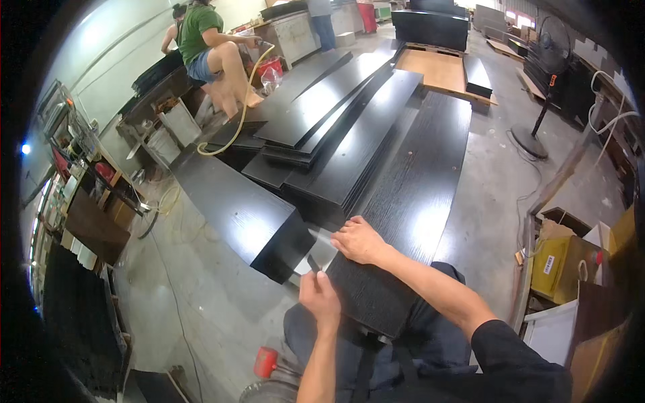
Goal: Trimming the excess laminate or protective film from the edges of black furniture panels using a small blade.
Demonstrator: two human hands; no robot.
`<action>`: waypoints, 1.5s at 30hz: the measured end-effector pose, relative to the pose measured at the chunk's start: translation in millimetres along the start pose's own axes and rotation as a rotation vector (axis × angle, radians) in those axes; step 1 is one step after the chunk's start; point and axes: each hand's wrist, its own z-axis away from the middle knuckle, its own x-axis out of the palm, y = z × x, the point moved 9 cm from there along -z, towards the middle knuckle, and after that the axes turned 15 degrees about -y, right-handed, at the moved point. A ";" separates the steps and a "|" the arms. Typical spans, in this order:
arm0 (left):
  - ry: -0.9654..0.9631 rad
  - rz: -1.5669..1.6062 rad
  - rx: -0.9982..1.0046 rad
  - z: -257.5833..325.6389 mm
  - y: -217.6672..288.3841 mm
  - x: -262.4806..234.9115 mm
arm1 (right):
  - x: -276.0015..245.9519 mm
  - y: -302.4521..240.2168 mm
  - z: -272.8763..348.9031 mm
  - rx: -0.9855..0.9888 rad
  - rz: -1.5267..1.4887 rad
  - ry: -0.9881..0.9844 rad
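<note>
A: Left hand (318, 295) grips a small dark tool (313, 262) at the near corner of the black panel (396, 221) on the lap; right hand (359, 240) presses flat, grasping nothing.

B: A slip could gouge the veneer or nick those fingers.

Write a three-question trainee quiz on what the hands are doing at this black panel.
1. True or false: the right hand rests flat on the long black panel.
2. What does the left hand grip? A) a small dark-handled tool at the panel's near corner B) the yellow hose C) the red-headed mallet
3. Fill in: beyond the panel lies a stack of black ___.

Key: 1 true; 2 A; 3 boards. The yellow hose lies by the seated person, and the red-headed mallet lies on the floor.
</note>
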 end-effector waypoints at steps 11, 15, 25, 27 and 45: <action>-0.027 0.001 -0.024 -3.4 1.8 6.8 | -3.8 1.8 -0.3 -0.050 0.003 0.076; -0.025 -0.033 -0.005 -3.1 3.6 6.9 | -5.9 1.0 0.3 -0.051 -0.008 0.086; -0.022 -0.049 -0.003 -1.7 4.1 9.0 | -7.5 1.6 -0.2 -0.032 -0.010 0.055; -0.020 -0.061 -0.004 -1.9 3.9 9.3 | -7.9 0.6 -0.6 -0.038 -0.023 0.052; 0.026 -0.058 0.087 -2.1 11.1 6.5 | -3.7 2.7 -2.3 -0.026 -0.055 -0.003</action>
